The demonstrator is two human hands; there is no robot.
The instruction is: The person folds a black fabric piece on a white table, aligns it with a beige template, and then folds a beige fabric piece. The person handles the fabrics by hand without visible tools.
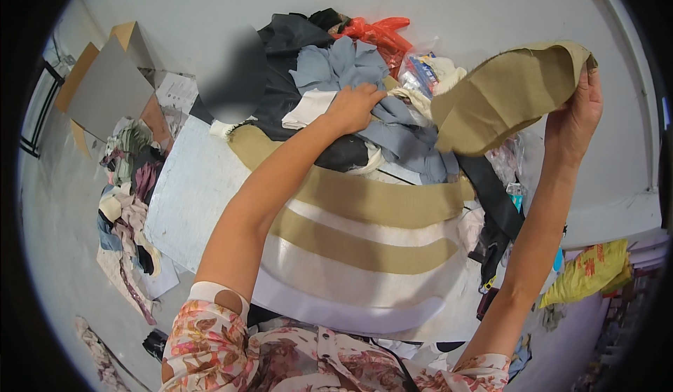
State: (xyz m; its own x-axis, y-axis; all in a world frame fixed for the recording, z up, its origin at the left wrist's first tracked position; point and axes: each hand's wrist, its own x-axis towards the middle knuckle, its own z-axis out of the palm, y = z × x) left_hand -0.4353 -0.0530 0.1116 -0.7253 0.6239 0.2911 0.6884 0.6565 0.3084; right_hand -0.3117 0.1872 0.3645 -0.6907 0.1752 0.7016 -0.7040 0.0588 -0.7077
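Note:
My right hand (576, 112) is raised at the right, its fingers closed on the edge of a khaki fabric piece (508, 94) that hangs in a curve to the left. At the far side of the table, my left hand (356, 108) has its fingers bent over blue-grey cloth (403, 136) in a heap of scraps. A white cloth scrap (308, 109) lies by that wrist. Nearer to me, a curved khaki strip (378, 196) and a second khaki strip (364, 248) lie flat on the white tabletop (186, 196). My left forearm crosses over part of the first strip.
Black fabric (280, 77), a red plastic bag (382, 35) and clear packaging stand against the wall behind the heap. A curved white strip (350, 311) lies along the near edge. Fabric scraps (133, 196) pile up at the left, and a yellow bag (589, 273) sits at the right.

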